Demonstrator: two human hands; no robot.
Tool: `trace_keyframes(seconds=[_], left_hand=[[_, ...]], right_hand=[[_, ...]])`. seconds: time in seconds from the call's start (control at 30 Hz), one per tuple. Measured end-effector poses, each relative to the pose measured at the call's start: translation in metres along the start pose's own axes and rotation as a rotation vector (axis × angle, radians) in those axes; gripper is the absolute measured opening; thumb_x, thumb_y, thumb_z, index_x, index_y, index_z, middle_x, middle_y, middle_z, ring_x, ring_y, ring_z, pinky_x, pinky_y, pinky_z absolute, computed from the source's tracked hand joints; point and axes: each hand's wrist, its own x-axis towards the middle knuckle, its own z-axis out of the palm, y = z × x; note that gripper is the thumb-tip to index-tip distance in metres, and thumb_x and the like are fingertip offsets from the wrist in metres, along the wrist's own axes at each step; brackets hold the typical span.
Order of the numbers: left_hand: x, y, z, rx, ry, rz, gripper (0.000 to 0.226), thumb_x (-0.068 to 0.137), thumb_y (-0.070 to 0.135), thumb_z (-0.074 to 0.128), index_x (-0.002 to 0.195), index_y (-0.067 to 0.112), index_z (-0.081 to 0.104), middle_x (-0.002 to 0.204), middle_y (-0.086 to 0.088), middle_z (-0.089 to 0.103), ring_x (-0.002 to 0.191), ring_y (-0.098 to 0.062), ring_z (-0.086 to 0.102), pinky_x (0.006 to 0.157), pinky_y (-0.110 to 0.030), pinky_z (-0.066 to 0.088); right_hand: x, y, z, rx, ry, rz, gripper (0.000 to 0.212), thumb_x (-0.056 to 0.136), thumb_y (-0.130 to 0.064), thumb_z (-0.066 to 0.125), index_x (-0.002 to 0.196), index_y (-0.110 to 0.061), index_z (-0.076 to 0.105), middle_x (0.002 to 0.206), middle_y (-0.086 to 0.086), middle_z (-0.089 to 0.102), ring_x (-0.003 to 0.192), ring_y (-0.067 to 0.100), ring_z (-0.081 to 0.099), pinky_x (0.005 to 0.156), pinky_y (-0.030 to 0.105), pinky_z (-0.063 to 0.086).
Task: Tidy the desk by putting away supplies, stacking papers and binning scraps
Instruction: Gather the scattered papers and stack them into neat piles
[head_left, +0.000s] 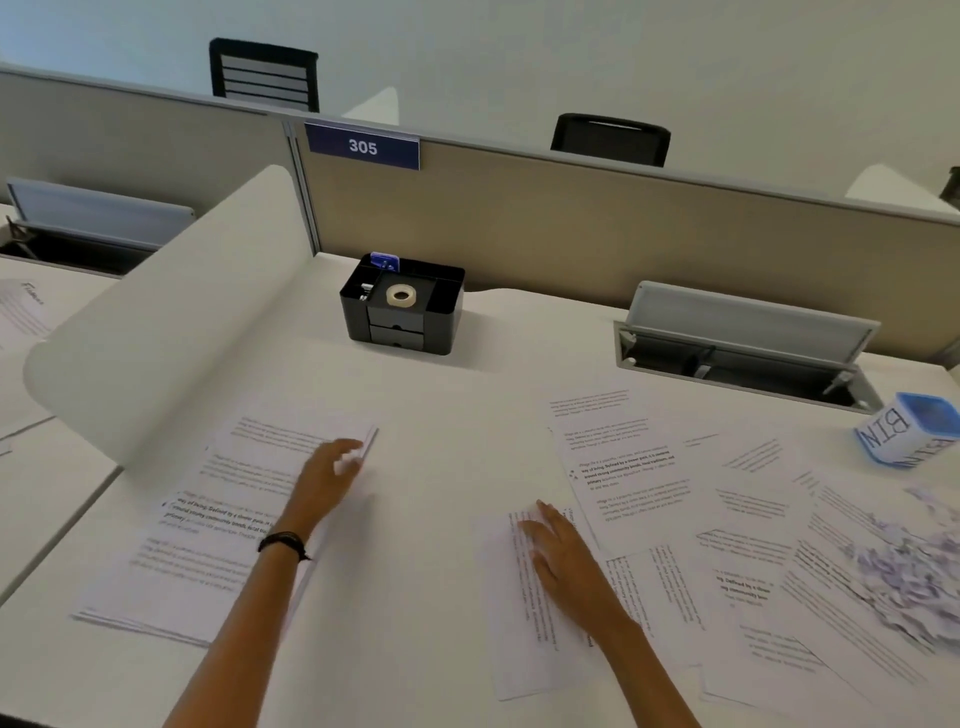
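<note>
A stack of printed papers (208, 530) lies on the left of the white desk (431, 467). My left hand (327, 478) rests on the stack's right edge, fingers curled at the sheets' far corner. With its fingers straight, my right hand (566, 561) lies flat on a single printed sheet (519, 623) at the desk's middle. Several loose printed sheets (753, 545) are scattered to the right. A heap of torn paper scraps (904, 566) sits at the far right edge. A blue and white box marked BIN (906, 434) stands behind the scraps.
A black desk organiser (402, 306) holding a roll of tape (400, 295) stands at the back centre against the beige partition (571, 234). A white curved divider (171, 332) borders the left side. An open grey cable tray (743, 353) lies at the back right.
</note>
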Motion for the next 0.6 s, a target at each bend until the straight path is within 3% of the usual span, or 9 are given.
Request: trace_keyframes(seconds=[0.17, 0.23, 0.3, 0.4, 0.6], left_hand=[[-0.040, 0.040, 0.082, -0.023, -0.176, 0.203, 0.027, 0.086, 0.012, 0.060, 0.112, 0.017, 0.058, 0.118, -0.002, 0.054, 0.112, -0.021, 0.050, 0.099, -0.033, 0.039], [-0.053, 0.060, 0.106, 0.051, -0.268, 0.270, 0.037, 0.085, 0.023, 0.062, 0.121, 0.018, 0.051, 0.125, 0.001, 0.047, 0.117, -0.016, 0.042, 0.100, -0.026, 0.035], [-0.061, 0.078, 0.128, 0.151, -0.334, 0.317, 0.056, 0.081, 0.035, 0.066, 0.130, 0.016, 0.044, 0.130, 0.000, 0.040, 0.119, -0.015, 0.037, 0.094, -0.018, 0.031], [-0.066, 0.097, 0.151, 0.297, -0.392, 0.354, 0.071, 0.075, 0.040, 0.071, 0.133, 0.016, 0.037, 0.132, -0.002, 0.033, 0.120, -0.016, 0.032, 0.091, -0.019, 0.030], [-0.063, 0.115, 0.160, 0.544, -0.409, 0.351, 0.061, 0.072, 0.039, 0.073, 0.120, 0.015, 0.045, 0.123, -0.004, 0.040, 0.111, -0.018, 0.039, 0.085, -0.025, 0.037]], right_hand=[[-0.021, 0.032, -0.027, 0.013, 0.233, 0.225, 0.053, 0.090, -0.041, 0.028, 0.138, -0.020, 0.036, 0.153, 0.004, 0.017, 0.142, 0.019, 0.012, 0.117, 0.039, 0.006], [-0.030, 0.044, -0.036, 0.023, 0.276, 0.350, 0.060, 0.088, -0.046, 0.034, 0.140, -0.017, 0.032, 0.153, 0.009, 0.016, 0.142, 0.025, 0.013, 0.116, 0.044, 0.009], [-0.036, 0.051, -0.041, -0.018, 0.190, 0.461, 0.072, 0.086, -0.057, 0.041, 0.143, -0.017, 0.023, 0.154, 0.011, 0.013, 0.143, 0.025, 0.009, 0.116, 0.049, 0.010], [-0.037, 0.051, -0.044, -0.165, 0.052, 0.556, 0.095, 0.071, -0.081, 0.028, 0.145, -0.022, 0.015, 0.155, 0.011, 0.010, 0.143, 0.024, 0.007, 0.112, 0.055, 0.008], [-0.010, 0.035, -0.053, -0.418, -0.020, 0.622, 0.079, 0.085, -0.060, 0.039, 0.145, -0.018, 0.012, 0.146, 0.023, 0.023, 0.135, 0.037, 0.025, 0.109, 0.059, 0.009]])
